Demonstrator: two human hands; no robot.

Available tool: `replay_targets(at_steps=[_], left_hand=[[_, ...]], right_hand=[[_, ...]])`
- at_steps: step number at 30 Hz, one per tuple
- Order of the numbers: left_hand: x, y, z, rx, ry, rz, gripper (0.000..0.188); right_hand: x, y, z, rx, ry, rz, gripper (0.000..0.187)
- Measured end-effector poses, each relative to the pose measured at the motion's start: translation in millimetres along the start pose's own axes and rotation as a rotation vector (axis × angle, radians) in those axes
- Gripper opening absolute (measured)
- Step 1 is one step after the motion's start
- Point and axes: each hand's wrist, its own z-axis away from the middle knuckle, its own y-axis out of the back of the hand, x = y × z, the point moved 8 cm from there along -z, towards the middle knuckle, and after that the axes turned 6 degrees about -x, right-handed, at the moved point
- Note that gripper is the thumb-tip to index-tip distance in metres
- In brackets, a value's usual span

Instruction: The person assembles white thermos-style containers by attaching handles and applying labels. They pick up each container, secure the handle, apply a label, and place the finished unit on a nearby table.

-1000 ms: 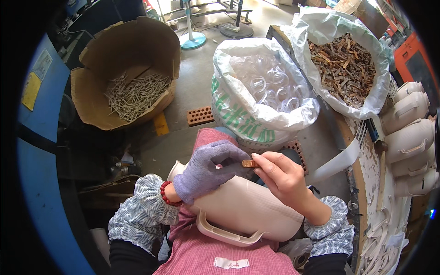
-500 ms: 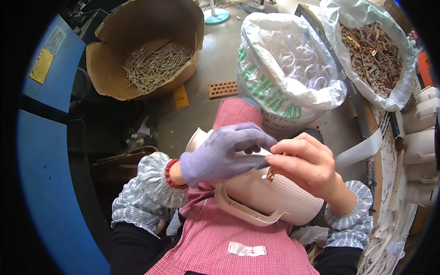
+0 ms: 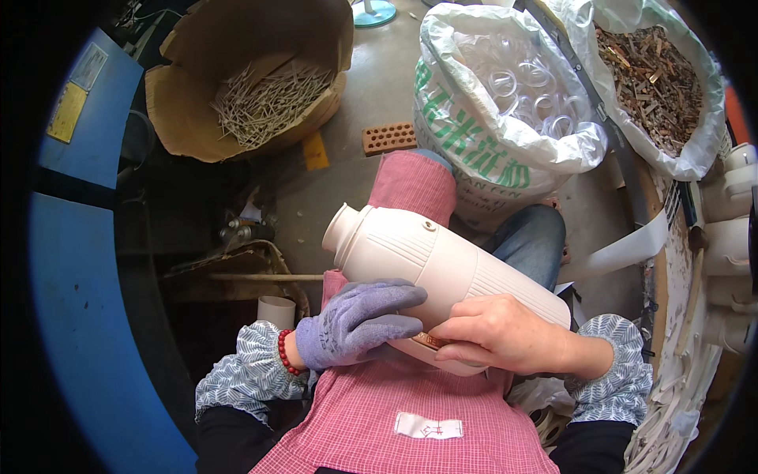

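Observation:
A cream plastic thermos jug casing (image 3: pixel 450 261) lies across my lap, its neck toward the upper left and its ribbed end toward the right. My left hand (image 3: pixel 355 322), in a purple knit glove, rests on the near side with its fingers bent over the casing by the handle. Bare, my right hand (image 3: pixel 501 336) is closed in a pinch beside it. Its fingertips press a small copper-coloured strip (image 3: pixel 427 340) against the casing's near side. My fingers cover part of the strip and most of the handle.
Beyond my knees stand a cardboard drum (image 3: pixel 178 118) of thin sticks, a white woven sack (image 3: pixel 466 150) of clear plastic rings and another sack (image 3: pixel 687 162) of brown scraps. More cream casings (image 3: pixel 726 249) are stacked at the right. A blue cabinet (image 3: pixel 87 332) stands left.
Both hands have come down from above the casing onto its near side, bringing the copper-coloured strip against it. The casing has rolled, so its handle faces me more and its upper side shows.

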Motion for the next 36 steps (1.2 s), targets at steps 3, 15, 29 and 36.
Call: replay_targets(at_steps=[3, 15, 29, 36], left_hand=[[1.8, 1.7, -3.0, -0.046, -0.022, -0.063, 0.046], [27.5, 7.3, -117.8, -0.140, -0.224, -0.325, 0.054], [-91.7, -142.9, -345.6, -0.094, 0.042, 0.461, 0.033], [-103.9, -158.9, -388.3, -0.358, 0.254, 0.057, 0.030]], right_hand=[[0.0, -2.0, 0.7, 0.009, -0.004, 0.024, 0.021], [-15.8, 41.6, 82.7, 0.537, -0.095, 0.567, 0.045], [96.7, 236.5, 482.2, 1.271, -1.258, 1.048, 0.058], [120.4, 240.5, 497.1, 1.354, -1.257, 0.604, 0.049]])
